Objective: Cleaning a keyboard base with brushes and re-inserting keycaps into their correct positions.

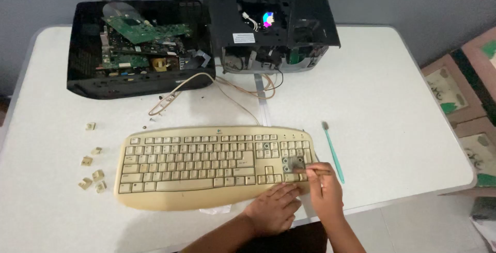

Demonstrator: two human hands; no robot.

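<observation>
Right fingers (pixel 316 172) pinching a thin tool over bare numpad sockets (pixel 294 164), left hand (pixel 273 209) flat on keyboard (pixel 206 168) front edge (near table rim).

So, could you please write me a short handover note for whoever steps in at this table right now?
Left hand: flat on the front edge of the beige keyboard, steadying it, holding nothing.
Right hand: holds a thin stick-like tool with its tip in the bare patch of the number pad.
Done: several keycaps are off there; loose keycaps lie on the table left of the keyboard.
Left: most keys remain in place. A teal toothbrush lies just right of the keyboard.
Behind: two opened black devices with circuit boards exposed, untouched.
</observation>
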